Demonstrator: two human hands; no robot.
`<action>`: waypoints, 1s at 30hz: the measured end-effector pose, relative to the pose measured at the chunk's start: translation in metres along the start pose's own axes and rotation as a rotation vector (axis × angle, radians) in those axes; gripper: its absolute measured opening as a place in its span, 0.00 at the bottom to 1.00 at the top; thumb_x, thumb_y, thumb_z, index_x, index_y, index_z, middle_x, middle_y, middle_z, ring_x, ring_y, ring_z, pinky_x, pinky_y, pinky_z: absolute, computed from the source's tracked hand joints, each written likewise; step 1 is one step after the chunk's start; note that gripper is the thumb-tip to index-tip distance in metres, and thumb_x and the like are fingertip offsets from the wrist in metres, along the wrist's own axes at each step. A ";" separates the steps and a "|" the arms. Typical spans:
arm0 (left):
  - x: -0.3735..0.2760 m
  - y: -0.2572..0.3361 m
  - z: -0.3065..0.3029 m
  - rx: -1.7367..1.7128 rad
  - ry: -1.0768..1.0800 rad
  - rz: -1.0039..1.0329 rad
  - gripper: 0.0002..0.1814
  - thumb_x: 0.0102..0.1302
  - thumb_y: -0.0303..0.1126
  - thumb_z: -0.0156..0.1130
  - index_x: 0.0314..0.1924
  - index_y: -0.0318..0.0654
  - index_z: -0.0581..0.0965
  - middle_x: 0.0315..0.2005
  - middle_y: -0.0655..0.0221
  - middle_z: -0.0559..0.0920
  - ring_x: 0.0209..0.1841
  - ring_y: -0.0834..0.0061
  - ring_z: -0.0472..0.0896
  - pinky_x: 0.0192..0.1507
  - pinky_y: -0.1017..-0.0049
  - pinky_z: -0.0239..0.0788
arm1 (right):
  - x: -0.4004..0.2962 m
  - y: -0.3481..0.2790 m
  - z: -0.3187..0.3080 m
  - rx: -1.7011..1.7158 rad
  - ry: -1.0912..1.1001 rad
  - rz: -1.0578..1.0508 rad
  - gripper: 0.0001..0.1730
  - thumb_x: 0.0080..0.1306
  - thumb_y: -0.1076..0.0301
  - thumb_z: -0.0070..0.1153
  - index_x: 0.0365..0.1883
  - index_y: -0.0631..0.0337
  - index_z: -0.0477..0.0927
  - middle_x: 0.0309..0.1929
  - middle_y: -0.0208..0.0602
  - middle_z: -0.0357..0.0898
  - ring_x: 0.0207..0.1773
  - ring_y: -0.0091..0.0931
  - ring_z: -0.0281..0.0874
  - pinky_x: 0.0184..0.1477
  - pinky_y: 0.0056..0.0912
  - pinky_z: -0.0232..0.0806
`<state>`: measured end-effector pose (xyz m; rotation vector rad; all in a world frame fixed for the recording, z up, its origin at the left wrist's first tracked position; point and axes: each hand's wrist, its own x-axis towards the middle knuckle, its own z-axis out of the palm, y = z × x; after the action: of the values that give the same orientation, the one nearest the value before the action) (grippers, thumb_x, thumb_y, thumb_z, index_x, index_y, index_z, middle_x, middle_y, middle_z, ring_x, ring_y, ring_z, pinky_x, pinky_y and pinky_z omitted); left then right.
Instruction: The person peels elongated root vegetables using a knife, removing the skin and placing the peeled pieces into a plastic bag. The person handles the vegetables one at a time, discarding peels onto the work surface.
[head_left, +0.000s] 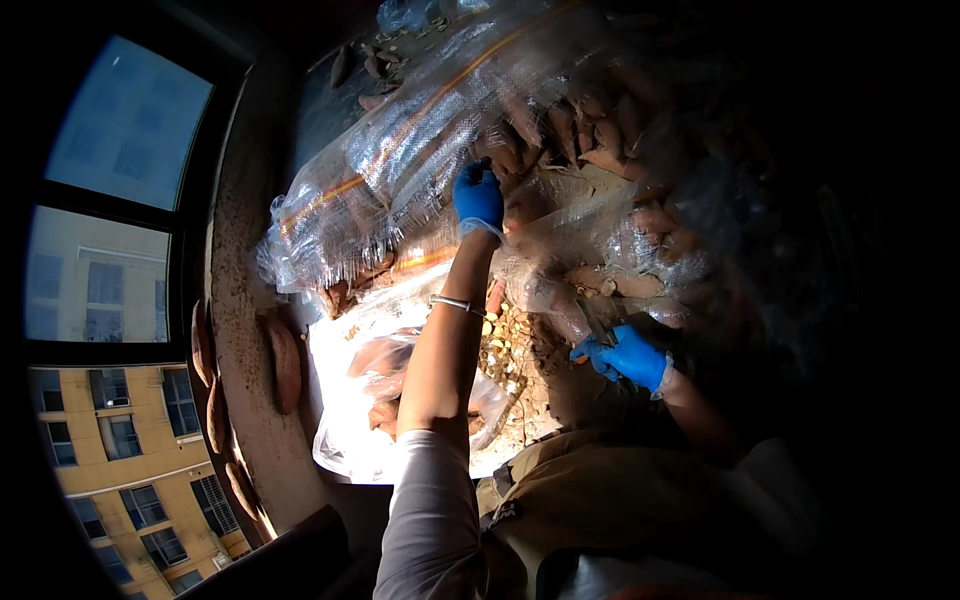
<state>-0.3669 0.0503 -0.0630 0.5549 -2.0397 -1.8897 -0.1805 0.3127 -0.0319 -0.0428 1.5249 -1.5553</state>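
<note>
My left hand (478, 196), in a blue glove, reaches out to the sweet potatoes (564, 133) at the torn opening of a clear woven plastic sack (420, 142). Its fingers are curled against a dark end there; whether they grip it is hidden. Nearer to my body, my right hand (630, 360), also blue-gloved, is closed around a narrow, dark tool, perhaps a knife or scissors, whose details are lost in shadow. Beneath and beside that hand lies clear plastic sheeting (555, 300). Small pale chips (499, 337) are scattered on the floor between my arms.
A clear plastic bag (382, 367) with sweet potatoes lies in bright sun by my left forearm. One sweet potato (283, 364) rests beside the window ledge (255, 420), several more along it. Further loose ones (373, 66) lie beyond the sack. Deep shadow hides the right side.
</note>
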 end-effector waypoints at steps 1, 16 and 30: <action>0.016 -0.002 0.007 0.102 0.050 -0.023 0.09 0.61 0.27 0.54 0.41 0.32 0.75 0.34 0.64 0.79 0.28 0.76 0.75 0.29 0.76 0.66 | -0.001 0.001 -0.004 0.007 0.006 -0.012 0.13 0.65 0.63 0.50 0.39 0.64 0.79 0.14 0.25 0.66 0.15 0.14 0.60 0.18 0.18 0.54; 0.027 0.031 0.047 -0.232 0.359 0.098 0.10 0.46 0.23 0.68 0.28 0.31 0.76 0.28 0.68 0.78 0.26 0.79 0.72 0.28 0.77 0.66 | 0.005 -0.006 -0.018 0.018 0.064 -0.054 0.13 0.64 0.61 0.52 0.39 0.62 0.79 0.16 0.27 0.70 0.16 0.16 0.62 0.18 0.20 0.55; -0.141 -0.012 -0.027 -0.899 -0.259 -0.456 0.09 0.61 0.27 0.58 0.42 0.37 0.76 0.35 0.70 0.79 0.37 0.75 0.76 0.41 0.74 0.69 | -0.017 0.011 -0.009 0.064 0.113 -0.015 0.12 0.64 0.63 0.51 0.38 0.61 0.80 0.15 0.24 0.67 0.16 0.14 0.60 0.19 0.18 0.56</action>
<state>-0.2293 0.0935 -0.0674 0.5577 -0.9862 -2.9651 -0.1701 0.3325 -0.0340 0.0713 1.5641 -1.6419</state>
